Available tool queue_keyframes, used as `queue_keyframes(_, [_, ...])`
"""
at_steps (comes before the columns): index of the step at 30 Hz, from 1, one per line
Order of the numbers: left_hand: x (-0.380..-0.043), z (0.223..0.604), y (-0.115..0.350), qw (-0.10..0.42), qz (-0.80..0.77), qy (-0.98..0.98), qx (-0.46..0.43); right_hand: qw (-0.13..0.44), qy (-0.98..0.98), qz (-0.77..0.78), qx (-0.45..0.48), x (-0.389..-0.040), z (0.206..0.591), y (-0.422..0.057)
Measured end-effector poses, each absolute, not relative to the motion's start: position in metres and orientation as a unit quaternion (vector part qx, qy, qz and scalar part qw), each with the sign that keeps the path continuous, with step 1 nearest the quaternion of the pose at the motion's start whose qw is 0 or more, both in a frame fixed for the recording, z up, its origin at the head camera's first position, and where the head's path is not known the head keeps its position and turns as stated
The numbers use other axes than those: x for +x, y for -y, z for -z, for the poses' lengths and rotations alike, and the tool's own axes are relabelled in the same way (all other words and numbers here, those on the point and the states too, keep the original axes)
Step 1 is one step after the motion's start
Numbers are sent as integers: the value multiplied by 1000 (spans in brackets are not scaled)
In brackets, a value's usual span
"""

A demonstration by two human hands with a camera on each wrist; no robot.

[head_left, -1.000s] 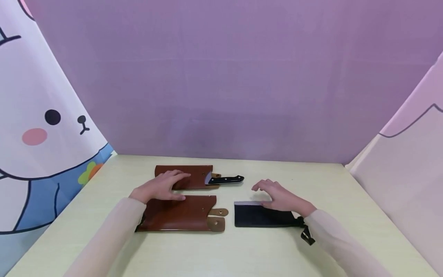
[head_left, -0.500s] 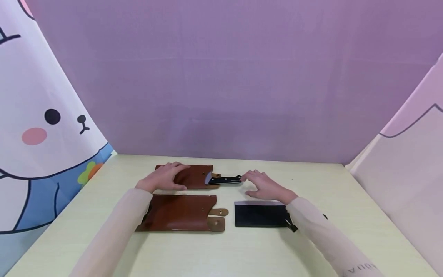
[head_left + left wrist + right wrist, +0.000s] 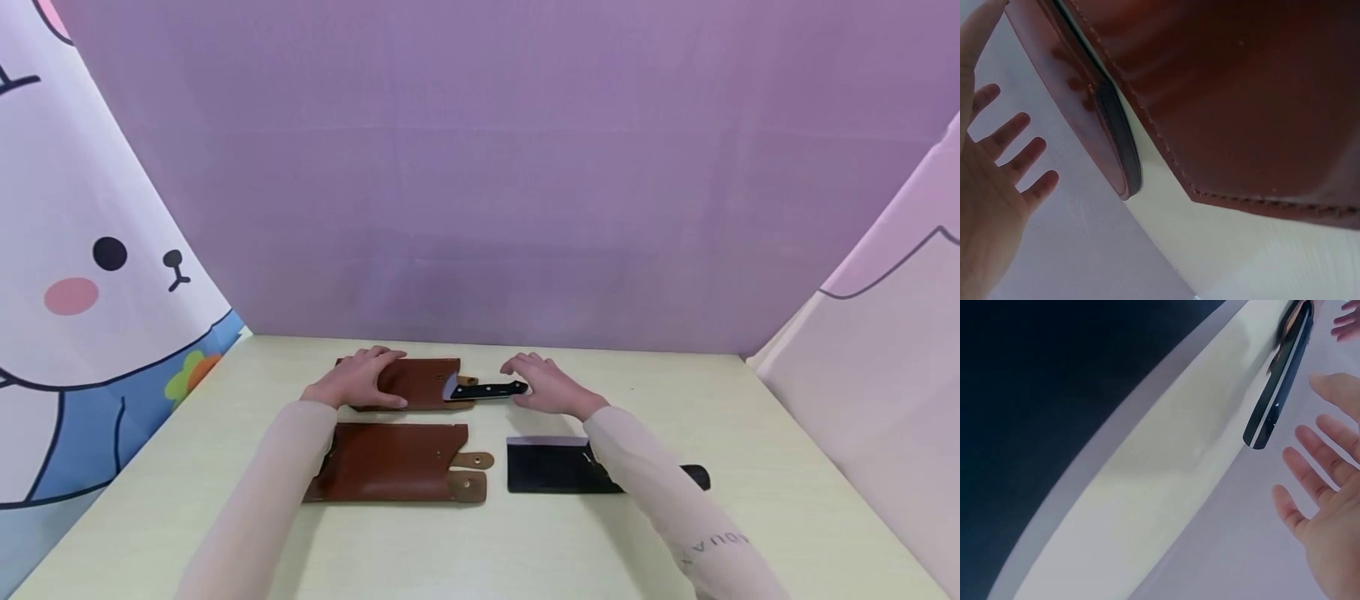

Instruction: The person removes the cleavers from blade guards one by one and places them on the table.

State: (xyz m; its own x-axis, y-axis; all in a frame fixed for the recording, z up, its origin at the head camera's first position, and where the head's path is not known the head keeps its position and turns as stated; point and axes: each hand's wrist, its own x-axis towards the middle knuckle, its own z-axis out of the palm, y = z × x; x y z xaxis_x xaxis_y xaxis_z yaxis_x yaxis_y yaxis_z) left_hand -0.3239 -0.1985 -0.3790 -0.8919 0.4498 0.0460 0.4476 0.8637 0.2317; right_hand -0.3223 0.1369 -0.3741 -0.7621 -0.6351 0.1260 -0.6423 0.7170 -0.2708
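Note:
Over the left part of the rear brown leather sheath [image 3: 427, 379] hovers my left hand [image 3: 354, 382], its fingers spread. A knife [image 3: 486, 391] with a black riveted handle sits in that sheath, handle pointing right, most of its blade hidden inside. My right hand [image 3: 551, 387] is beside the handle's end, thumb and fingers apart; in the right wrist view, a gap shows between the fingers and the handle [image 3: 1275, 387]. Nearer me lie a larger brown sheath [image 3: 397, 462] and, right of it, a black-bladed cleaver [image 3: 551, 468], partly covered by my right sleeve.
The pale table [image 3: 480, 542] ends at a purple cloth backdrop [image 3: 480, 167]. A cartoon-printed cloth [image 3: 112, 333] hangs at the left and another pale cloth [image 3: 885, 400] at the right. Tan snap straps [image 3: 468, 485] stick out from the larger sheath.
My right hand has moved from above the cleaver, away and leftward, to the knife handle's end. My left hand has shifted slightly farther forward over the rear sheath. Sheaths and knives lie as before.

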Motion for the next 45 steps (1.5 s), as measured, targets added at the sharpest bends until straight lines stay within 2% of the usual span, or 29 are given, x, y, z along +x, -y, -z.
queue_keyframes(17, [-338, 402, 194, 39, -127, -970, 202, -21, 936, -129, 328, -336, 390, -115])
queue_keyframes(45, [-334, 391, 184, 96, -91, -975, 181, -33, 931, -142, 336, -339, 402, -109])
